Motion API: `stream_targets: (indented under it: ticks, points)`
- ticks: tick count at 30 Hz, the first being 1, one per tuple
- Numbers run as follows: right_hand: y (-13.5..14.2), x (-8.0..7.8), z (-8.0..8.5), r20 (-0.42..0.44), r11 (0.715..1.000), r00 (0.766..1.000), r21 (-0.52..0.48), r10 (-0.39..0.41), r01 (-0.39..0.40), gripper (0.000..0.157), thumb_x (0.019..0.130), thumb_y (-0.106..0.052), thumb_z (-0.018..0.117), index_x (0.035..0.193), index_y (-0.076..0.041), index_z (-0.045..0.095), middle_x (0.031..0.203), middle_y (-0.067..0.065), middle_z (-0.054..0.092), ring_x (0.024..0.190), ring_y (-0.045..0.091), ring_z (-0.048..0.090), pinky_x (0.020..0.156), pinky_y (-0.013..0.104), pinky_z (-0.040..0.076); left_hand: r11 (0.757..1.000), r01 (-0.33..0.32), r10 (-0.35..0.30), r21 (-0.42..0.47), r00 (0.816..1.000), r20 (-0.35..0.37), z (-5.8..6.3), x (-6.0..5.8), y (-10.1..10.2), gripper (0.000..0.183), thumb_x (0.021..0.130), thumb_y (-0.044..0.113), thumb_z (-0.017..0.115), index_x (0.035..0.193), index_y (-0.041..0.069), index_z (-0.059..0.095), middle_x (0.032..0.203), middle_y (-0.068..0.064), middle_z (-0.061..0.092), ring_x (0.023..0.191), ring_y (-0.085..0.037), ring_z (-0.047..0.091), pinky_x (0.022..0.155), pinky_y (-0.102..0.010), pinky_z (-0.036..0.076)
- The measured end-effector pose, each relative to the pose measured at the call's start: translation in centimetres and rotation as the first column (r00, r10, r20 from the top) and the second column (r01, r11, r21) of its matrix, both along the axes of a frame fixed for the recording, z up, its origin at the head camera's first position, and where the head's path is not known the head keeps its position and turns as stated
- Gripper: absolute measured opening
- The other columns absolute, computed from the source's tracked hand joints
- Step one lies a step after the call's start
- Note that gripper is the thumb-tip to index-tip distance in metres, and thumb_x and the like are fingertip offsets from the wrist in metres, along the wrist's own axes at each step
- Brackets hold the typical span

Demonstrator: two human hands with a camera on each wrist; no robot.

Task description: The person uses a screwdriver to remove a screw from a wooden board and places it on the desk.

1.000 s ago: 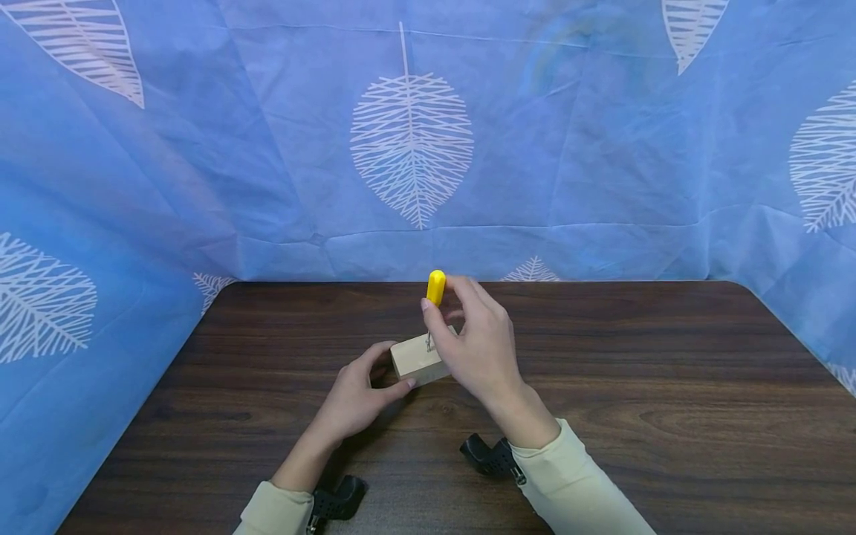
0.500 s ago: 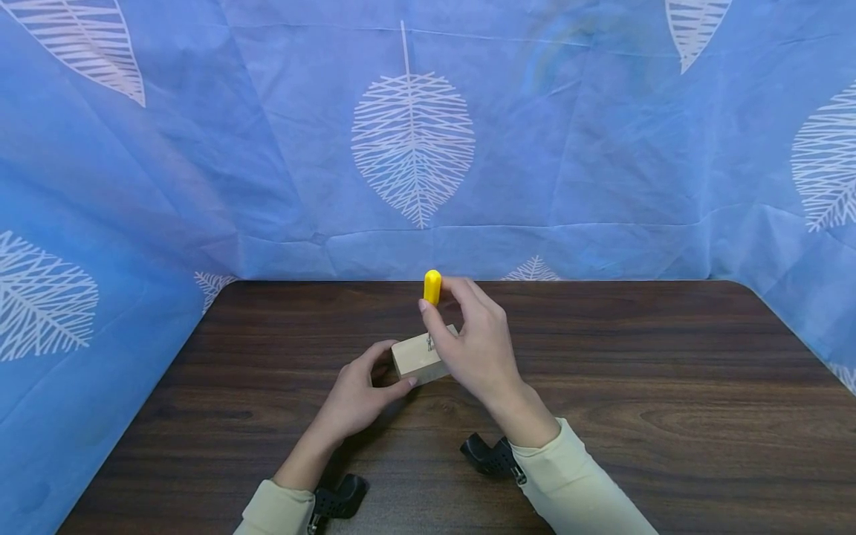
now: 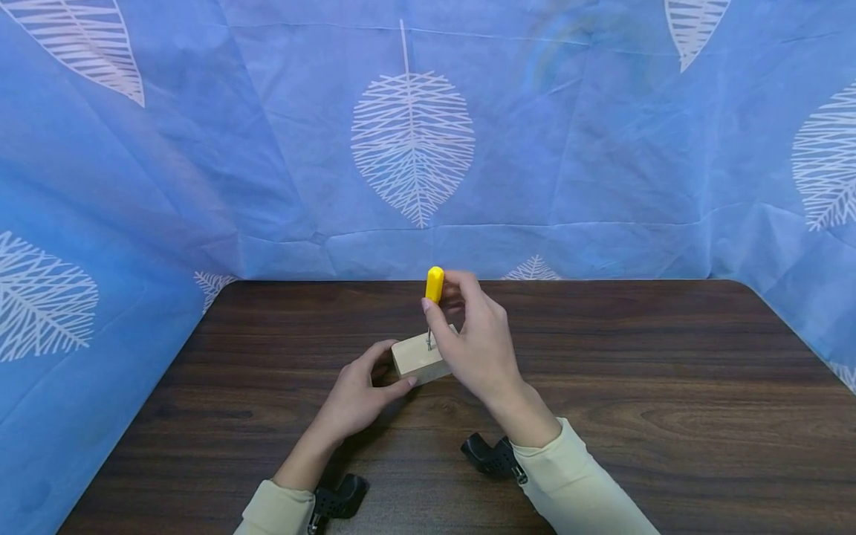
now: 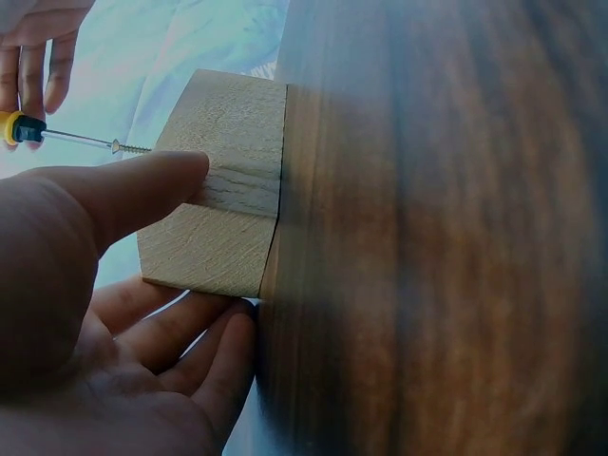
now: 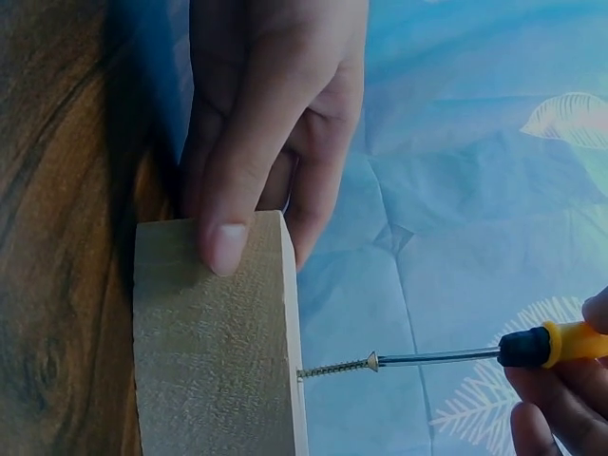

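Note:
A pale wooden block [image 3: 416,362] rests on the dark table, held at its left end between the thumb and fingers of my left hand [image 3: 357,395]. My right hand [image 3: 480,343] pinches the yellow handle of a screwdriver [image 3: 435,285], which stands nearly upright over the block. Its thin metal shaft meets the head of a screw [image 5: 340,368], seen clearly in the right wrist view. The screw's tip is at the block's top face, and most of its thread shows above the wood. In the left wrist view my left thumb [image 4: 142,195] presses the block's near side.
The brown wood-grain table [image 3: 635,386] spreads out around the hands. Blue cloth [image 3: 281,148] with white leaf prints hangs behind the table and along its sides. Black wrist-worn devices [image 3: 491,455] sit under both sleeves.
The screwdriver handle has swayed slightly left and back, and my right fingers have shifted a little on it. My left hand and the block stay in place.

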State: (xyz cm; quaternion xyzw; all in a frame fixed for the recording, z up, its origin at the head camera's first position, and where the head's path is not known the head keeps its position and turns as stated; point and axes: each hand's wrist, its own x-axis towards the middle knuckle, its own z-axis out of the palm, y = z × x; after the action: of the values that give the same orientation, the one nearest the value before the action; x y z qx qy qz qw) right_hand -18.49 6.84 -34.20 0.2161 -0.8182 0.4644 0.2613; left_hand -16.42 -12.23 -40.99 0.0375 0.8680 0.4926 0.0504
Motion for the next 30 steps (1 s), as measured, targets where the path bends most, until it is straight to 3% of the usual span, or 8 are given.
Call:
stream_targets:
  ticks: [5,13,17,24,30]
  points:
    - [0.03,0.08,0.08,0.014,1.0,1.0,0.006,0.007,-0.007,0.03,0.102,-0.015,0.074,0.128,-0.006,0.064,0.109,0.007,0.075,0.095,0.017,0.073,0.075,0.039,0.06,1.0,-0.002,0.002,-0.005,1.0,0.004,0.02,0.0,0.02,0.058,0.099,0.025,0.081,0.152,0.018,0.058,0.154,-0.016,0.062,0.145,-0.042,0.058,0.117,-0.065,0.047]
    - [0.12,0.34,0.13,0.033,0.999,0.999,0.023,-0.027,0.026,0.029,0.1,-0.015,0.073,0.125,-0.004,0.065,0.106,0.008,0.075,0.092,0.024,0.071,0.06,0.027,0.047,1.0,-0.004,0.004,-0.017,1.0,-0.004,-0.03,0.03,0.08,0.058,0.099,0.026,0.081,0.151,0.018,0.058,0.154,-0.016,0.062,0.145,-0.041,0.058,0.117,-0.064,0.048]
    - [0.07,0.46,0.17,0.02,0.998,0.999,0.049,-0.048,0.047,0.03,0.099,-0.016,0.072,0.125,-0.003,0.064,0.106,0.01,0.075,0.09,0.025,0.07,0.064,0.028,0.048,0.999,-0.011,0.011,-0.031,1.0,-0.002,-0.07,0.04,0.1,0.058,0.099,0.027,0.081,0.152,0.018,0.058,0.153,-0.015,0.063,0.145,-0.04,0.058,0.117,-0.065,0.047]
    - [0.05,0.51,0.26,0.028,0.994,0.996,0.07,-0.085,0.083,0.028,0.097,-0.017,0.07,0.121,-0.004,0.064,0.104,0.009,0.075,0.066,0.014,0.053,0.056,0.027,0.043,0.999,-0.012,0.012,-0.038,1.0,-0.008,-0.12,0.05,0.09,0.058,0.098,0.027,0.081,0.152,0.019,0.058,0.153,-0.015,0.063,0.144,-0.04,0.059,0.117,-0.066,0.047]
    - [0.09,0.54,0.32,0.057,0.995,0.995,0.06,-0.083,0.08,0.025,0.097,-0.017,0.067,0.12,-0.007,0.065,0.104,0.007,0.075,0.063,0.013,0.049,0.056,0.026,0.044,0.999,-0.011,0.01,-0.045,1.0,-0.013,-0.05,0.13,0.03,0.059,0.098,0.028,0.081,0.151,0.019,0.058,0.152,-0.015,0.064,0.143,-0.039,0.059,0.116,-0.066,0.047]
